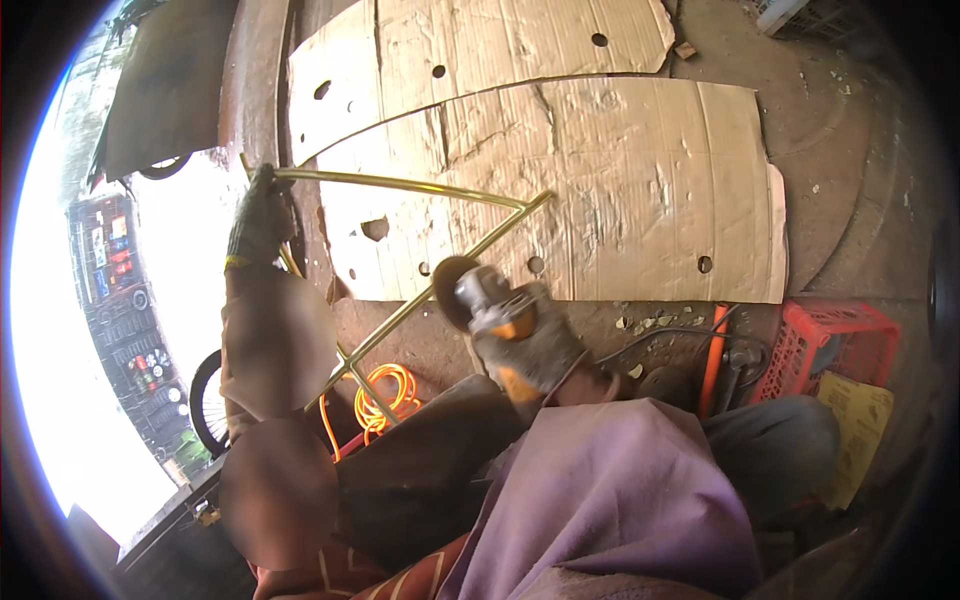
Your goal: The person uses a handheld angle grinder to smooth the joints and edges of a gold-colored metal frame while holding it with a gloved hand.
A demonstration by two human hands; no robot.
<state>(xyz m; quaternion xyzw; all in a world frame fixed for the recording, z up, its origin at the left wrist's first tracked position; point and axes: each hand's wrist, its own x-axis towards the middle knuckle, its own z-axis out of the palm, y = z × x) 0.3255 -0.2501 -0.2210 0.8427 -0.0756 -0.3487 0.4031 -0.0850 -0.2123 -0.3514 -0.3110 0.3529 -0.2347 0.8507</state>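
My gloved left hand [258,215] is closed around the far left corner of a frame of brass-coloured metal tubes [400,184]. In my gloved right hand [548,352] is an angle grinder [495,303] with orange and silver parts. Its dark round disc [456,291] is at the slanting tube of the frame; whether it touches cannot be made out. The frame is held tilted above the floor, its lower end by my knees. Two blurred patches hide part of my left arm and the area near it.
Two cardboard sheets [650,180] lie on the floor ahead. A coiled orange hose [392,392] is near my legs. To the right are an orange bar [714,360], a dark cable [640,345], a red plastic crate [860,325] and a yellow sheet [858,430]. A spoked wheel [207,400] stands left.
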